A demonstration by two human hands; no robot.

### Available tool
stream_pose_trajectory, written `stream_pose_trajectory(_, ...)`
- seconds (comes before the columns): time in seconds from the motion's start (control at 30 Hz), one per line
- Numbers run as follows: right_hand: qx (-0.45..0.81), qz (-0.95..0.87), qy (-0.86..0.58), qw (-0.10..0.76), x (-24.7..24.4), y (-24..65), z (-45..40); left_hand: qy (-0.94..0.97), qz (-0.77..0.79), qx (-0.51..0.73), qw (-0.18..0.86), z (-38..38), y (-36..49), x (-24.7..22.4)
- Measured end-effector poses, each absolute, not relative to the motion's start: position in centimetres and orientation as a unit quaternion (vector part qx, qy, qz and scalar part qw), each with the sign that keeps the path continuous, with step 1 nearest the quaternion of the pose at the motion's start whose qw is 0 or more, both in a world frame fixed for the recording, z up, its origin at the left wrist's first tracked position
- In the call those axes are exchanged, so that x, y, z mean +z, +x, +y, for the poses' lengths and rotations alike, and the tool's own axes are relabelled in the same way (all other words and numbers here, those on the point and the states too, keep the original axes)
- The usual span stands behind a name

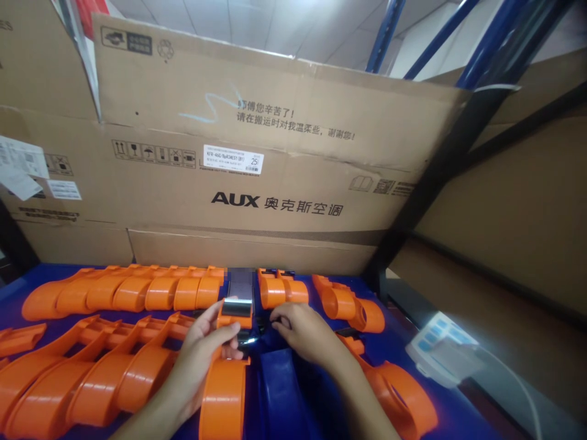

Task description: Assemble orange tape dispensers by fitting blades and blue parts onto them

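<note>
The left hand (pixel 215 342) is curled about an orange plastic tape-dispenser-like piece (pixel 224 379) with a rounded lower body and a silver serrated strip (pixel 237 300) on its head, the thumb laid across its front; the piece lies at the centre, in front of the person, over the blue-surfaced desk (pixel 13 296). The right hand (pixel 296 330) is partly closed just beside it, fingers bent toward the thumb; whether it grips anything cannot be told. A glossy dark-blue form (pixel 279 385) of uncertain kind lies between the forearms; similar orange pieces stand in a far row (pixel 131 293) and a near row (pixel 98 379) at left, with others (pixel 353 305) at right. Behind rises a printed brown cardboard panel (pixel 279 177); at the right edge sits a white box-shaped device (pixel 443 348) with a pale cable (pixel 523 391).
</note>
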State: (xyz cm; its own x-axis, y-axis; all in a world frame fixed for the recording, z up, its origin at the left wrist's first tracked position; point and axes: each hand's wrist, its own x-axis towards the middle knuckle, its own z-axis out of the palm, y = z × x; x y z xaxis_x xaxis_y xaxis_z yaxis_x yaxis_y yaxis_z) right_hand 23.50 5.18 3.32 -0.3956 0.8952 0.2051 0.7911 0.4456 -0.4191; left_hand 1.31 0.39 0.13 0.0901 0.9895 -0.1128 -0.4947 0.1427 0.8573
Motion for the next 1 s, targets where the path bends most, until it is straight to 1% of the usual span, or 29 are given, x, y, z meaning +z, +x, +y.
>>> stream_pose_trajectory(0.07,0.12,-0.829,-0.503,0.213,3.9,23.5,5.0,0.337,0.37,0.562,0.658,0.4,1.3,0.2)
stream_pose_trajectory(0.13,0.112,-0.83,-0.487,0.246,4.4,23.4,4.8,0.339,0.369,0.562,0.658,0.4,1.4,0.2)
stream_pose_trajectory(0.2,0.121,-0.819,-0.474,0.3,4.6,23.1,4.4,0.34,0.369,0.562,0.657,0.5,1.4,0.1)
stream_pose_trajectory(0.37,0.231,-0.743,-0.448,0.441,3.8,22.1,3.8,0.337,0.374,0.563,0.655,0.7,1.4,-0.3)
stream_pose_trajectory(0.53,0.264,-0.694,-0.407,0.532,3.0,20.7,3.5,0.332,0.36,0.582,0.649,0.3,1.7,-0.3)
stream_pose_trajectory(0.63,0.216,-0.696,-0.407,0.551,2.7,20.0,3.1,0.329,0.365,0.592,0.638,0.1,2.0,-0.2)
stream_pose_trajectory(0.73,0.187,-0.709,-0.404,0.547,2.2,19.4,2.6,0.316,0.376,0.601,0.631,0.0,2.1,-0.1)
stream_pose_trajectory(0.9,0.255,-0.7,-0.379,0.549,1.4,18.7,2.2,0.29,0.383,0.606,0.634,-0.2,2.2,0.3)
stream_pose_trajectory(1.0,0.257,-0.707,-0.368,0.546,1.4,18.6,2.2,0.301,0.374,0.602,0.638,-0.2,2.2,0.4)
